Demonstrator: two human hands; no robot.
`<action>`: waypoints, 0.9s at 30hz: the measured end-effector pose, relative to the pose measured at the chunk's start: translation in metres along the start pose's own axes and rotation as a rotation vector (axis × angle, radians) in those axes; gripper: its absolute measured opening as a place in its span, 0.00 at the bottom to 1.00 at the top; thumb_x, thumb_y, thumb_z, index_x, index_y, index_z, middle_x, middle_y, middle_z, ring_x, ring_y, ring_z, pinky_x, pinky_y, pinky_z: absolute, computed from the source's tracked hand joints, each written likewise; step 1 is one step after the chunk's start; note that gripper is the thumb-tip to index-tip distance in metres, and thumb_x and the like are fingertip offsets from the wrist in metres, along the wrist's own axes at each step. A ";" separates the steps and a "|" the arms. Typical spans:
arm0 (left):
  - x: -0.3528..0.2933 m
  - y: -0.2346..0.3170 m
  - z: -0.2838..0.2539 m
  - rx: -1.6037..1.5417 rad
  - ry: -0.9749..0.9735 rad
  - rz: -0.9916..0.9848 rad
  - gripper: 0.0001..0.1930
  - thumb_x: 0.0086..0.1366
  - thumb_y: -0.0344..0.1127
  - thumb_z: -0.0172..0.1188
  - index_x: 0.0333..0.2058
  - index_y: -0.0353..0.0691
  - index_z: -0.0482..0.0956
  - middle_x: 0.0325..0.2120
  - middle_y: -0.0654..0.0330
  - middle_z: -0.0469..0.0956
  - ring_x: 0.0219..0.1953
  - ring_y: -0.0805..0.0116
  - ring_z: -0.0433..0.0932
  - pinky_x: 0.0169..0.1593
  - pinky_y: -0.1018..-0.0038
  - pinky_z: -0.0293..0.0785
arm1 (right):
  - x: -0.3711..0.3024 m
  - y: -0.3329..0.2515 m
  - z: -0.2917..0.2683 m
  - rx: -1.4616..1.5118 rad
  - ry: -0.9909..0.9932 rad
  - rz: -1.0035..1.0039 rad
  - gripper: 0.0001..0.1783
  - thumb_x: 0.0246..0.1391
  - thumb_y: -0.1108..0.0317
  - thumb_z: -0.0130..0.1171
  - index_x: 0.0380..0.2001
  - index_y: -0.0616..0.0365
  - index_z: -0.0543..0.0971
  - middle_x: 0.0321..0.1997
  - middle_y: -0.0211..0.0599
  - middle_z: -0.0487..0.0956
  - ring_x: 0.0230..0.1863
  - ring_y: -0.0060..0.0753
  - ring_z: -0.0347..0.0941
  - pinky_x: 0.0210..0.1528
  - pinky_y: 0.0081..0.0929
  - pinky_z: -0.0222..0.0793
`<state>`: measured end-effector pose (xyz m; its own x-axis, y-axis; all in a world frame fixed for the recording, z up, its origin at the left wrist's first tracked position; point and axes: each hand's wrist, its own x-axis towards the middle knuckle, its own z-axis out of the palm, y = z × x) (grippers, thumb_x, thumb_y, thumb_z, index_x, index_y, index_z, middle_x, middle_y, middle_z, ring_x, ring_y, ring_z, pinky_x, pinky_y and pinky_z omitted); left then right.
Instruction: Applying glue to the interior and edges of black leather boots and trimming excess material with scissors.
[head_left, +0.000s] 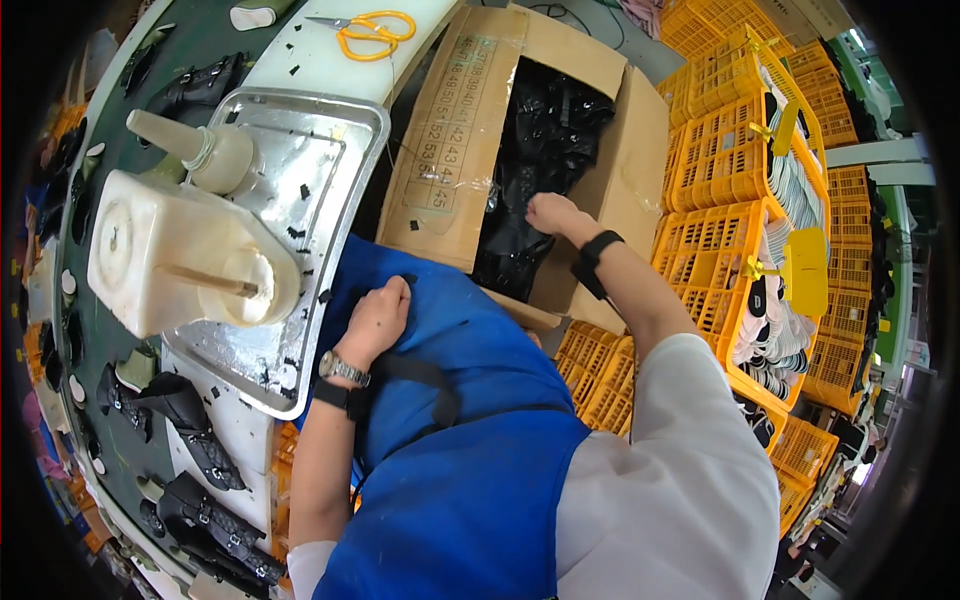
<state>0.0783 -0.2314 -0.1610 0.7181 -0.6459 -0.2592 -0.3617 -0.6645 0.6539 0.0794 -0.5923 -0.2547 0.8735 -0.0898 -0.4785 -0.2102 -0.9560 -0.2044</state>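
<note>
My right hand [553, 213] reaches into an open cardboard box [440, 150], over glossy black pieces [545, 130] that look like leather or plastic. Its fingers are curled in, and whatever they grip is hidden. My left hand [380, 315] rests on the blue apron [470, 330] over my lap, fingers closed. A small black scrap [409, 279] shows at its fingertips; I cannot make out what the hand holds. Left of it lies a metal tray [340, 180] with black scraps, a cut-open white plastic container [150, 260] holding a stick, and a pale nozzle bottle [222, 158].
Orange-handled scissors [372, 38] lie on the white table edge at the top. Black buckled boot uppers [190, 420] lie along the green conveyor belt [125, 310] at the left. Stacked orange crates [715, 240] with pale soles stand close on the right, beyond the box.
</note>
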 end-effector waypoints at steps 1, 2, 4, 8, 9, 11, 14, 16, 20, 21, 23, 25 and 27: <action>-0.002 0.009 -0.006 -0.011 -0.026 -0.035 0.09 0.57 0.30 0.52 0.38 0.39 0.68 0.22 0.46 0.76 0.28 0.45 0.75 0.33 0.55 0.70 | 0.014 -0.008 -0.006 0.037 0.069 0.021 0.11 0.45 0.63 0.51 0.26 0.57 0.79 0.28 0.46 0.78 0.32 0.48 0.76 0.37 0.40 0.71; 0.000 0.012 -0.006 -0.011 -0.027 -0.026 0.09 0.57 0.30 0.52 0.38 0.39 0.68 0.22 0.46 0.76 0.28 0.45 0.75 0.33 0.55 0.70 | 0.031 -0.014 -0.016 0.195 -0.121 0.149 0.13 0.46 0.66 0.50 0.30 0.63 0.79 0.36 0.50 0.78 0.40 0.49 0.74 0.42 0.38 0.72; -0.003 0.012 -0.012 -0.020 -0.031 -0.086 0.13 0.56 0.30 0.52 0.42 0.39 0.67 0.22 0.44 0.76 0.28 0.44 0.75 0.34 0.55 0.70 | 0.043 -0.055 -0.025 0.635 -0.203 0.084 0.11 0.45 0.66 0.51 0.21 0.62 0.79 0.25 0.46 0.78 0.23 0.39 0.76 0.27 0.31 0.73; 0.006 0.043 -0.023 0.213 -0.069 -0.161 0.27 0.55 0.31 0.54 0.54 0.37 0.59 0.22 0.45 0.76 0.27 0.47 0.76 0.32 0.58 0.72 | 0.024 -0.102 -0.066 0.333 -0.031 -0.036 0.11 0.46 0.69 0.52 0.32 0.61 0.79 0.24 0.47 0.78 0.21 0.32 0.76 0.25 0.27 0.72; 0.008 0.042 -0.019 0.260 0.008 -0.037 0.34 0.54 0.32 0.57 0.58 0.35 0.52 0.20 0.48 0.76 0.24 0.49 0.76 0.29 0.61 0.72 | 0.021 -0.099 -0.067 0.664 -0.042 0.013 0.11 0.47 0.70 0.51 0.33 0.61 0.79 0.26 0.45 0.78 0.21 0.29 0.76 0.24 0.26 0.72; 0.014 0.044 -0.016 0.272 0.080 0.018 0.35 0.54 0.34 0.58 0.58 0.34 0.51 0.19 0.49 0.75 0.22 0.50 0.75 0.28 0.62 0.72 | 0.010 -0.107 -0.074 1.138 -0.061 0.034 0.11 0.52 0.71 0.48 0.36 0.61 0.78 0.27 0.38 0.78 0.23 0.24 0.75 0.26 0.22 0.72; 0.026 0.057 -0.012 0.333 0.181 0.038 0.38 0.54 0.37 0.60 0.59 0.33 0.49 0.18 0.51 0.74 0.19 0.54 0.74 0.25 0.65 0.72 | 0.004 -0.126 -0.088 1.348 -0.061 -0.132 0.11 0.54 0.71 0.46 0.37 0.61 0.76 0.27 0.32 0.77 0.24 0.22 0.74 0.28 0.18 0.72; 0.032 0.059 -0.013 0.346 0.246 -0.054 0.35 0.56 0.37 0.58 0.58 0.33 0.52 0.15 0.52 0.73 0.17 0.54 0.74 0.22 0.65 0.71 | 0.007 -0.131 -0.093 1.326 -0.122 -0.192 0.10 0.53 0.72 0.45 0.33 0.64 0.75 0.28 0.32 0.77 0.26 0.23 0.75 0.30 0.19 0.73; 0.040 0.054 -0.016 0.464 0.207 -0.112 0.31 0.57 0.35 0.55 0.57 0.33 0.56 0.12 0.52 0.72 0.15 0.54 0.73 0.20 0.64 0.70 | 0.042 -0.080 -0.082 1.118 -0.238 -0.159 0.14 0.48 0.71 0.50 0.40 0.59 0.76 0.29 0.36 0.78 0.28 0.30 0.76 0.34 0.24 0.74; 0.041 0.058 -0.014 0.435 0.227 -0.110 0.30 0.57 0.34 0.54 0.57 0.33 0.57 0.12 0.51 0.72 0.15 0.54 0.73 0.20 0.63 0.70 | 0.058 -0.048 -0.070 0.689 -0.001 -0.146 0.17 0.46 0.70 0.52 0.42 0.54 0.75 0.32 0.39 0.78 0.32 0.35 0.76 0.37 0.28 0.73; 0.036 0.051 -0.016 0.406 0.256 -0.157 0.30 0.56 0.32 0.54 0.57 0.35 0.57 0.12 0.51 0.72 0.15 0.53 0.73 0.20 0.62 0.70 | 0.065 -0.028 -0.085 0.030 0.155 0.082 0.24 0.41 0.67 0.56 0.48 0.43 0.73 0.46 0.45 0.74 0.48 0.49 0.70 0.48 0.42 0.66; 0.038 0.053 -0.017 0.376 0.268 -0.166 0.30 0.56 0.33 0.54 0.57 0.36 0.57 0.12 0.51 0.72 0.15 0.53 0.73 0.21 0.62 0.70 | 0.079 0.024 -0.080 -0.273 0.217 0.134 0.27 0.46 0.65 0.54 0.53 0.36 0.68 0.56 0.42 0.65 0.57 0.54 0.58 0.55 0.54 0.53; 0.038 0.050 -0.020 0.339 0.260 -0.190 0.32 0.55 0.33 0.55 0.58 0.37 0.56 0.12 0.51 0.72 0.15 0.52 0.73 0.21 0.62 0.70 | 0.096 0.049 -0.080 -0.475 0.197 0.172 0.29 0.50 0.64 0.51 0.57 0.31 0.62 0.63 0.42 0.55 0.63 0.57 0.49 0.57 0.60 0.44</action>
<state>0.0995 -0.2814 -0.1240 0.9000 -0.4138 -0.1372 -0.3518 -0.8753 0.3318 0.1884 -0.6697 -0.2425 0.9193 -0.2632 -0.2927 -0.1758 -0.9399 0.2929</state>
